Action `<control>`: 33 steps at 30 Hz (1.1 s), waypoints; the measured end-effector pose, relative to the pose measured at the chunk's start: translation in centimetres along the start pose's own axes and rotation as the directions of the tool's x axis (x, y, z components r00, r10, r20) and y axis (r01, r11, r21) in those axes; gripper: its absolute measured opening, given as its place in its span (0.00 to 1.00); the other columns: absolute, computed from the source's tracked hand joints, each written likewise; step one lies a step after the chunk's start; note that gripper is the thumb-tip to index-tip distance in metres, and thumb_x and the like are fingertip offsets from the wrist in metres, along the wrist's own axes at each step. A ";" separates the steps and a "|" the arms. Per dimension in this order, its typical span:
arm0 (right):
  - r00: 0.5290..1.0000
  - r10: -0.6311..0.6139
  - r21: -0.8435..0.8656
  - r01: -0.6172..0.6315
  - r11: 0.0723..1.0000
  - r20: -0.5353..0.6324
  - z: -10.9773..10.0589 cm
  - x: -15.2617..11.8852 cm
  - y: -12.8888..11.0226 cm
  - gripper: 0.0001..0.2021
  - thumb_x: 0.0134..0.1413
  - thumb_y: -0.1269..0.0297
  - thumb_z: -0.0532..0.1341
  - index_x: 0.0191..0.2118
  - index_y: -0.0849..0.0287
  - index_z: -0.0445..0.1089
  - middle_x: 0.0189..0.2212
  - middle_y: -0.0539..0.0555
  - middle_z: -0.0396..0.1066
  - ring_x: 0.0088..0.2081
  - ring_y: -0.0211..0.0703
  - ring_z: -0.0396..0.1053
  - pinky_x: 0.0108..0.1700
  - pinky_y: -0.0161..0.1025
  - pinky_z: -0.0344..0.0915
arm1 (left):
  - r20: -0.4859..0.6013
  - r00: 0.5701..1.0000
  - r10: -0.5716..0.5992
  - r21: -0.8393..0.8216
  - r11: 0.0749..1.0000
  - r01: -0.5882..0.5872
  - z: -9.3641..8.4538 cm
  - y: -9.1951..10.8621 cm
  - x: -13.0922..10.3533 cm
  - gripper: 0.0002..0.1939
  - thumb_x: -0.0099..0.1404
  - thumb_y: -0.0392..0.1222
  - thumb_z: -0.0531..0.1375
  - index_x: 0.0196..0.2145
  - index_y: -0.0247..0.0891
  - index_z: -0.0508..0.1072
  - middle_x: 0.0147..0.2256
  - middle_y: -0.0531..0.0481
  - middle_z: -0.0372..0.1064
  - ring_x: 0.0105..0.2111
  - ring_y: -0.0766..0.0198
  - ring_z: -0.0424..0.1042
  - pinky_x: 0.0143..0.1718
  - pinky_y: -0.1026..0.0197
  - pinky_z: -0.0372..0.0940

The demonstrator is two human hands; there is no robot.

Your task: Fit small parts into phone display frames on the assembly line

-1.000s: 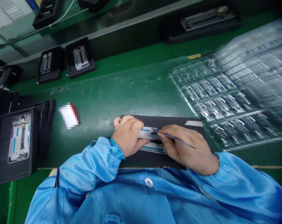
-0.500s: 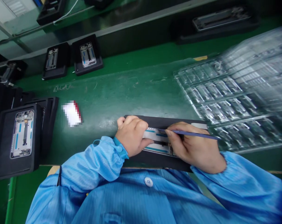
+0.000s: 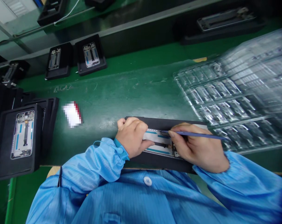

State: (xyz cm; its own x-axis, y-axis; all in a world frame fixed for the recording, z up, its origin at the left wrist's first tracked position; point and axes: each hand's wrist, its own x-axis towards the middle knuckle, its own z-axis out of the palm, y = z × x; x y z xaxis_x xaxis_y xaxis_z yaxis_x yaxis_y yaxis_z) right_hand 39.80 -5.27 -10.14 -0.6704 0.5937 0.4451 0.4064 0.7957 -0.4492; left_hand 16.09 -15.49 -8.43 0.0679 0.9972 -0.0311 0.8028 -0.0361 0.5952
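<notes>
both hands low, knuckles up, facing inward

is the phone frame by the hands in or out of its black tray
In: the phone frame lies within the black tray, whose dark border shows above and below.

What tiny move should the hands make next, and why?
Maybe ease the purple tool gently along the phone frame, since the right hand pinches it near the frame's far edge and the left hand seems to steady the frame.

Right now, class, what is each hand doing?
Left hand: closed over the phone frame.
Right hand: pinching a thin purple tool.
</notes>
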 end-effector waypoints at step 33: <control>0.995 -0.062 0.035 0.065 0.997 -0.074 -5.2 -1.7 -2.0 0.05 0.72 0.70 0.61 0.45 0.51 0.72 0.45 0.59 0.79 0.44 0.51 0.82 0.45 0.49 0.80 | -0.376 0.927 -0.008 0.024 1.000 0.018 0.9 -1.0 -1.6 0.09 0.72 0.44 0.68 0.45 0.43 0.72 0.55 0.40 0.77 0.60 0.45 0.73 0.62 0.39 0.65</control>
State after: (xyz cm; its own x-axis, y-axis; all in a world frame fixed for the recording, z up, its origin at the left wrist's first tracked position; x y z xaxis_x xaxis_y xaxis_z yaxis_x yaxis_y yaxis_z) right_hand 43.38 -7.23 -5.97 -0.6465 0.5506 0.5281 0.3403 0.8277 -0.4463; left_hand 15.72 -17.11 -9.73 -0.1662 0.9488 0.2685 0.8180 -0.0194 0.5748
